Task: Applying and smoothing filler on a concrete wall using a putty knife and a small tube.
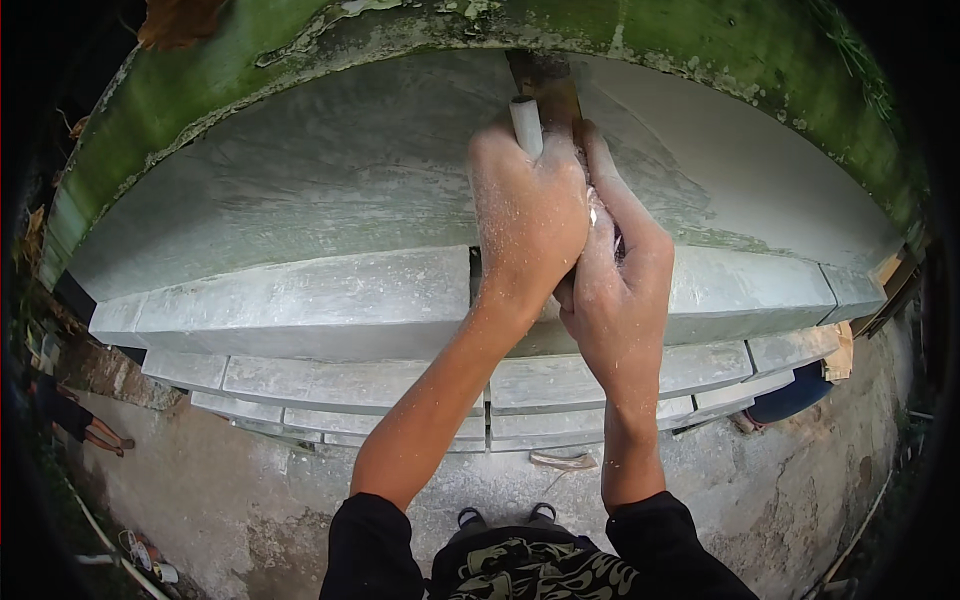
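Note:
Both of my dust-covered hands meet at the upper middle, against a grey plastered surface (330, 160). My left hand (525, 215) is closed around a white tube-like handle (526, 125), whose open end sticks out above the fist. Pressed beside it, my right hand (630, 265) is closed, its index finger stretched along a flat brownish blade-like piece (555, 90) that touches the surface. Something shiny shows between the right fingers, too covered to name. Whether handle and flat piece are one tool cannot be seen.
Below the hands run stepped grey concrete ledges (300, 300). A mossy green rim (250, 70) curves overhead. On the ground lies a wood scrap (563, 461). One person (80, 415) is at far left; another in blue (795, 393) is low at the right.

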`<state>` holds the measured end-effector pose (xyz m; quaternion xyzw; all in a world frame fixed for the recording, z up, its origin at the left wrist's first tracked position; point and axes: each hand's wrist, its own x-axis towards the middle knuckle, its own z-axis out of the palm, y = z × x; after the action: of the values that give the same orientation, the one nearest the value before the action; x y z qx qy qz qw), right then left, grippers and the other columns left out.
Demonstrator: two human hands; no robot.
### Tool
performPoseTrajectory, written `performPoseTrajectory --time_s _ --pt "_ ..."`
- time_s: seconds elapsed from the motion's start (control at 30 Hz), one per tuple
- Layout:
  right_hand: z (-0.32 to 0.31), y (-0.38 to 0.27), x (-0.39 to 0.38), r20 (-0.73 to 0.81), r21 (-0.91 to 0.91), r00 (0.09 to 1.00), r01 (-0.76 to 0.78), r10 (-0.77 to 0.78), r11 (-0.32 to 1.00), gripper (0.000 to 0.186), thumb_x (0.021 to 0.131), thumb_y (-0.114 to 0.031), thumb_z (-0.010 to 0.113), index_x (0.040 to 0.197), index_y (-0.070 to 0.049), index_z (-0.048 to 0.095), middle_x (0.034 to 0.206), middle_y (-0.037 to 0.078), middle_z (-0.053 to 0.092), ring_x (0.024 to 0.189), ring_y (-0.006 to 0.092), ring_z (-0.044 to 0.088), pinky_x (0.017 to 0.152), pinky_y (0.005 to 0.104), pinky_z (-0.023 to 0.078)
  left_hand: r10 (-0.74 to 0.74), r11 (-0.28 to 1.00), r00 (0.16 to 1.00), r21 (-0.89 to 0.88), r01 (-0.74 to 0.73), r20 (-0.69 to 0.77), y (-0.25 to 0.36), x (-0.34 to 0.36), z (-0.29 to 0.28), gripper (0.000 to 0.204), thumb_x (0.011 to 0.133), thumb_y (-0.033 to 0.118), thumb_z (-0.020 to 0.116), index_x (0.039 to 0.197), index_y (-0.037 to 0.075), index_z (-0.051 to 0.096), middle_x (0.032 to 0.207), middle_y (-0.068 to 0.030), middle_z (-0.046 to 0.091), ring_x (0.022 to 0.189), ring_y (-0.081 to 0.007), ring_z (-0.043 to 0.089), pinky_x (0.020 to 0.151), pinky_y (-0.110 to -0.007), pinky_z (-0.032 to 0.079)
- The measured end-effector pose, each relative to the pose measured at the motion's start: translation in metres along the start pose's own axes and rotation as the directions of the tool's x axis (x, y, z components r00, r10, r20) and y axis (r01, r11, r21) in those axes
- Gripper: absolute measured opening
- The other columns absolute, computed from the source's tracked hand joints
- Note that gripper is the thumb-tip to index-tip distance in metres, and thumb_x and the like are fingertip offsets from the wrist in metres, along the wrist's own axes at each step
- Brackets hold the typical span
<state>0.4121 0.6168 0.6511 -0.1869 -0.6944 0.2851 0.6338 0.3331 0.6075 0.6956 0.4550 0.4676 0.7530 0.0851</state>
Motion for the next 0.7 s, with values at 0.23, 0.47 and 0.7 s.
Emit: performPoseTrajectory --time_s 0.23,0.47,0.7 --pt "0.000 -0.009 -0.001 0.022 -0.017 0.991 -0.131 0.131 0.991 0.054 0.096 -0.006 0.043 0.148 0.007 0.048 0.079 0.002 0.061 0.060 0.0031 0.046 0.054 0.0207 0.038 -0.060 0.997 0.998 -0.045 0.061 0.023 -0.005 0.002 0.001 0.026 0.096 0.010 0.059 0.078 -0.009 0.059 0.064 -0.0142 0.056 0.060 -0.0194 0.054 0.057 -0.042 0.044" --pt "0.004 -0.004 -0.011 -0.005 -0.017 0.996 -0.086 0.086 0.996 0.051 0.098 -0.006 0.045 0.148 0.007 0.049 0.083 0.004 0.066 0.063 0.0029 0.046 0.055 0.0200 0.039 -0.057 0.998 0.998 0.008 0.057 -0.006 -0.007 -0.004 -0.003 0.025 0.094 0.010 0.059 0.076 -0.008 0.058 0.064 -0.0162 0.058 0.060 -0.0219 0.054 0.060 -0.044 0.044" --pt "0.006 -0.006 -0.015 -0.048 -0.027 0.996 -0.078 0.077 0.997 0.048 0.101 -0.011 0.043 0.143 0.010 0.053 0.083 0.004 0.066 0.061 0.0020 0.048 0.052 0.0207 0.038 -0.071 0.997 0.997 0.007 0.071 0.028 0.000 0.008 -0.002 0.029 0.096 0.012 0.059 0.077 -0.010 0.056 0.064 -0.0180 0.058 0.056 -0.0244 0.050 0.057 -0.045 0.043"
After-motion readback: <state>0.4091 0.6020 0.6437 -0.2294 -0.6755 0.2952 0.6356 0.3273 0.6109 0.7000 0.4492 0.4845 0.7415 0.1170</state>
